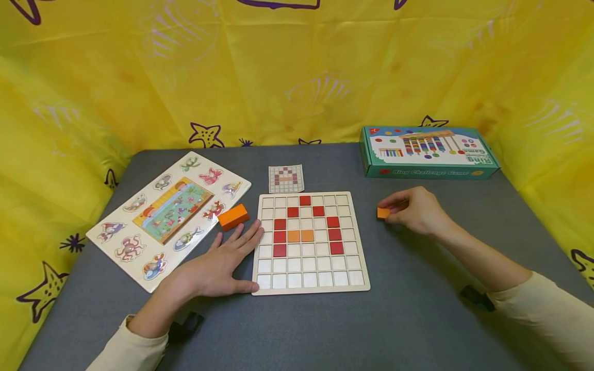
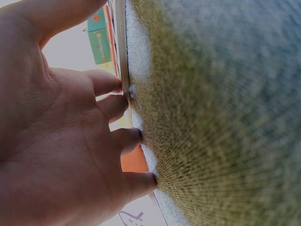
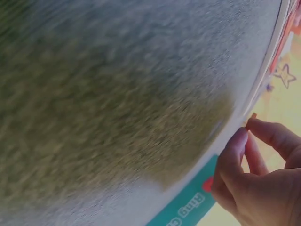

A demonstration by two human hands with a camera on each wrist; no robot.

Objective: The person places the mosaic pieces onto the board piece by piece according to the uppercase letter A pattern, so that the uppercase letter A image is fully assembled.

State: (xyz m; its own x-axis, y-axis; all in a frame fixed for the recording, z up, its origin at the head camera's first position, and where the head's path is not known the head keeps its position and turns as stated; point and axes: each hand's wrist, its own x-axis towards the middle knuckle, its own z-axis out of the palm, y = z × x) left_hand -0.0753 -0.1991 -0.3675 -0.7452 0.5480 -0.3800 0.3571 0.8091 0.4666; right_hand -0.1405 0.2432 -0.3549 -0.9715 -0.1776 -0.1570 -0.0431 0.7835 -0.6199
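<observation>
A pale wooden grid board lies mid-table, with red tiles set in an arch and two orange tiles side by side inside it. My left hand rests at the board's left edge, fingers spread, with thumb and fingertips touching it. Just beyond those fingertips sits an orange block, overlapping the corner of a picture board. To the right of the grid, my right hand pinches a small orange tile between thumb and fingers. Only a sliver of that tile shows in the right wrist view.
Behind the grid board lies a small pattern card with a similar arch. At left is the picture board with several sea animal pieces. A green Ring Challenge Game box stands at the back right, near the yellow cloth.
</observation>
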